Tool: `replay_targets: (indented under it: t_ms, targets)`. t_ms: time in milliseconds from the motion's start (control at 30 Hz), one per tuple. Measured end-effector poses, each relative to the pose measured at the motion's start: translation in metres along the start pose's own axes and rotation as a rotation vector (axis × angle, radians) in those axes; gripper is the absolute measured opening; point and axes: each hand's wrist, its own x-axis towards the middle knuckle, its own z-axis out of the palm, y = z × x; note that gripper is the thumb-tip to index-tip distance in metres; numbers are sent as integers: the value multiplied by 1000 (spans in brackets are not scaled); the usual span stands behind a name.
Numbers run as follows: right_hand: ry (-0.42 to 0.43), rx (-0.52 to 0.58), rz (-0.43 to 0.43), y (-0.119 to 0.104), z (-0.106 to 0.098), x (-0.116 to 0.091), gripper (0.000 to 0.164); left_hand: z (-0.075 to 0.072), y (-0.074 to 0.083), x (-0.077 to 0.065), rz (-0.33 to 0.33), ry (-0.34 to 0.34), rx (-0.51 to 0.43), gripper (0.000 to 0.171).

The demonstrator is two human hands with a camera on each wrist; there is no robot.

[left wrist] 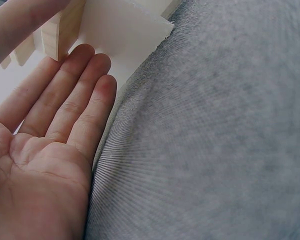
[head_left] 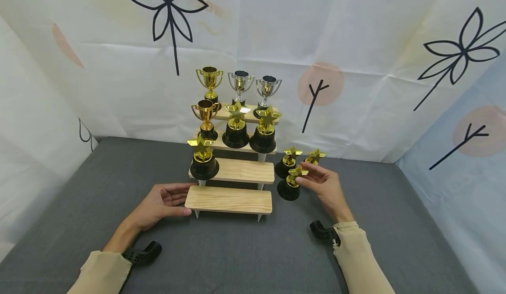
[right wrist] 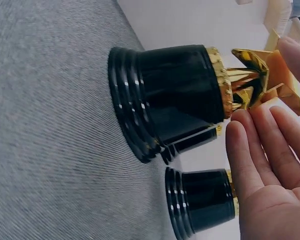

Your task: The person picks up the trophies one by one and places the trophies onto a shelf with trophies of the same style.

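On ribbed cloth, right hand pinches star trophy; left, uncurled, touches wooden stand.

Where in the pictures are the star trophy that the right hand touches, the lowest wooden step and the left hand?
Star trophy (right wrist: 190, 82): right wrist view, on its black base.
Lowest wooden step (head_left: 228, 198): head view, on its bare top surface.
Left hand (left wrist: 47, 155): left wrist view, on the palm.

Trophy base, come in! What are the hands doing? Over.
Right hand pinches front star trophy by its star. Left hand at left end of bottom step. Trophy off the stand. Two more star trophies close behind; might get bumped.
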Motion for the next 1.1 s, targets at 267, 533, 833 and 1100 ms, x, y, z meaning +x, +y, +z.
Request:
replay_targets:
  t_ms: [267,533,833,1100]
  targets:
    - [-26,-28,0,2,6,0,53,0,1,0,9,-7,-19,73]
    - [-17,-57,-7,1,8,-1,47,-1,0,0,33,-19,-29,72]
    - [38,-76,-13,-1,9,-2,40,-1,0,0,34,-17,-28,72]
    - [86,-73,-29,-13,10,-4,38,0,0,0,26,-11,-22,73]
